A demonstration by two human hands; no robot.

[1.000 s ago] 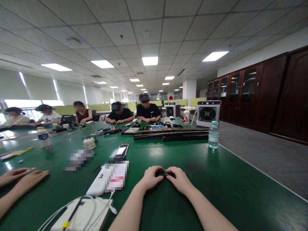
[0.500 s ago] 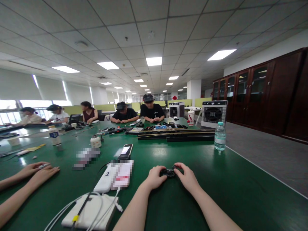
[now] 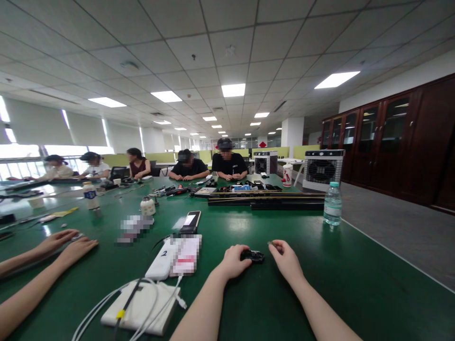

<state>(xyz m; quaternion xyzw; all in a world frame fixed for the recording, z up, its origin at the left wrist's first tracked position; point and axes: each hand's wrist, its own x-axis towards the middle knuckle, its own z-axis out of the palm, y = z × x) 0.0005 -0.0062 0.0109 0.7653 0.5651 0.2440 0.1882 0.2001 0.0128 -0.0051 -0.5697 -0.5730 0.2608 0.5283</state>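
Note:
A small black part (image 3: 255,256) with a lighter, uneven top lies low over the green table (image 3: 320,284); its exact kind does not show. Fingers and thumb of my left hand (image 3: 234,260) grip its left end. To the right of the part, and apart from it, is my right hand (image 3: 284,258), thumb and forefinger pinched on a tiny light-coloured piece (image 3: 272,243) too small to name. The remaining right fingers are curled.
A water bottle (image 3: 332,204) stands at the right edge. Dark bars (image 3: 287,202) lie across the table ahead. To my left are a white power bank (image 3: 161,260), a phone (image 3: 191,222) and a white box (image 3: 145,308) with cables. A co-worker's hands (image 3: 71,248) rest farther left.
My right hand has drawn away from the black part to the right, carrying a tiny piece. The left hand keeps its grip. My view has turned a little to the left.

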